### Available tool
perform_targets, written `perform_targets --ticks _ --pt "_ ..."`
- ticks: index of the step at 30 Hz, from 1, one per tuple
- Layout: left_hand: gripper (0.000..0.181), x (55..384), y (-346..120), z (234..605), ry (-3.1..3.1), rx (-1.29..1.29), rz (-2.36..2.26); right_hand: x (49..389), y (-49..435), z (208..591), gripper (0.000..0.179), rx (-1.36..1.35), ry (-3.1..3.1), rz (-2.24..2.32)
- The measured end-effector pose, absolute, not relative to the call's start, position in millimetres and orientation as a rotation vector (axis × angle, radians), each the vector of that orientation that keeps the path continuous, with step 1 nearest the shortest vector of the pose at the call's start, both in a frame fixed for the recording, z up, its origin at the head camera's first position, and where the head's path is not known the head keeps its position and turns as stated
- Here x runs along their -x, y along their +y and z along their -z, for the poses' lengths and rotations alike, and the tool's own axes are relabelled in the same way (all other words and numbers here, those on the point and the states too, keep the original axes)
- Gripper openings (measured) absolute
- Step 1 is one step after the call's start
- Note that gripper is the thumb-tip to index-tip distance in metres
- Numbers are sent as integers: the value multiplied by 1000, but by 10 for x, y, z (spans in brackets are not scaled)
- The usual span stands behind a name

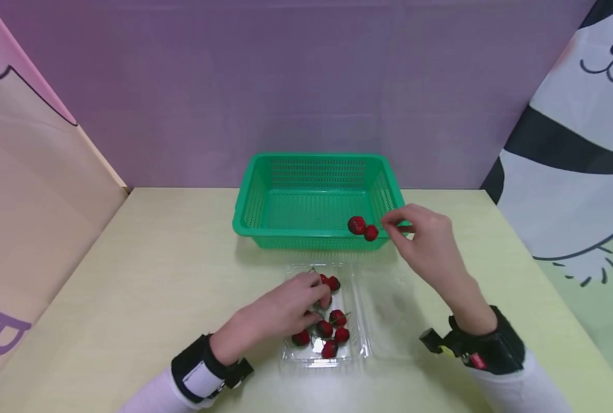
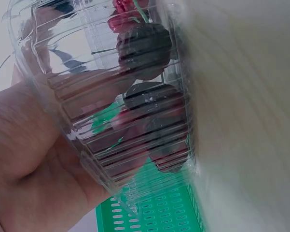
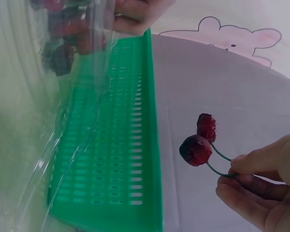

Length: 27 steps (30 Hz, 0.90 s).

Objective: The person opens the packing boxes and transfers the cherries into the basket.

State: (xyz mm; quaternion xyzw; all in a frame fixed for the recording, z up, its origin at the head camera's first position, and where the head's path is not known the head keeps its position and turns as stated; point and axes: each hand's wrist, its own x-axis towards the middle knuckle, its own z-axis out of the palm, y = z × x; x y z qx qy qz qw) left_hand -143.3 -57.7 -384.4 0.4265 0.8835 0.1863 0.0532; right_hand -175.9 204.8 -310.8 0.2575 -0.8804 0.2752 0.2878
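Note:
My right hand (image 1: 425,241) pinches the thin green stems of a pair of red cherries (image 3: 195,150) between thumb and fingers. In the head view the pair hangs by the front right rim of a green plastic basket (image 1: 314,234). My left hand (image 1: 291,304) reaches into a clear plastic box (image 1: 360,338), its fingers bent among the cherries (image 1: 329,349) lying there. Through the box's ridged wall in the left wrist view, the fingers show close beside dark red cherries (image 2: 145,48); I cannot tell whether they grip one.
The box's clear lid (image 1: 394,310) lies folded out to the right on the pale table (image 1: 172,275). Directly behind the box stands the basket, near a purple backdrop (image 1: 306,74). Printed panels flank the table on both sides.

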Motion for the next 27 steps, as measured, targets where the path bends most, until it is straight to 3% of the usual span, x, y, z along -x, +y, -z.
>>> perform_targets --ticks 27 --pt "15 1430 -563 3886 2719 -1345 -426 2058 2150 3348 10 -560 -2354 -796"
